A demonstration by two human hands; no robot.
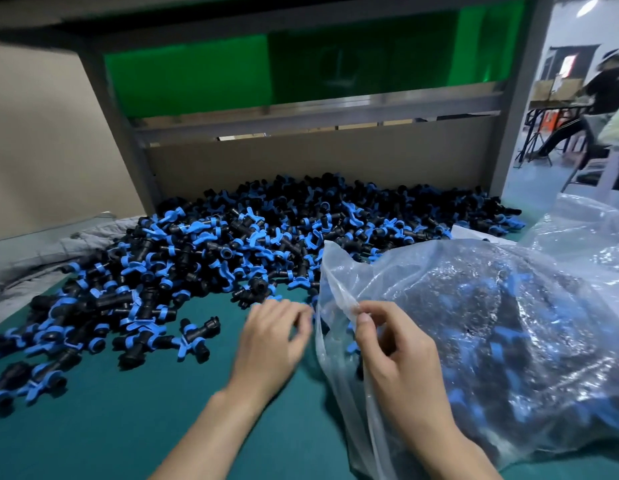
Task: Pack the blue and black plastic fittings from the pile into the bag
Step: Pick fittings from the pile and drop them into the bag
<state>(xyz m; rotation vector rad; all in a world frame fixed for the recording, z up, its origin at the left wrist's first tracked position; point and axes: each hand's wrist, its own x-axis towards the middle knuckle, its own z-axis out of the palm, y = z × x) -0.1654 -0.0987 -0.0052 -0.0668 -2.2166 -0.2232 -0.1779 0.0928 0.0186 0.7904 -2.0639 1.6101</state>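
Plastic bag (pixel 474 306), part-filled: my right hand (pixel 394 348) is pinching its mouth; left hand (pixel 273 341) beside it, grip unclear. The fittings (pixel 232 244) are lying left of the bag; I am judging another scoop next.

The pile of fittings (pixel 266 244) lies far and left on the table (pixel 128 410); the filled bag (pixel 491 341) sits near right.

Single head-worn wide-angle view, looking forward and down over the worktop (pixel 128 427), close in on the left hand (pixel 270 337) and right hand (pixel 394 355), bag (pixel 509 323) filling the lower right corner.
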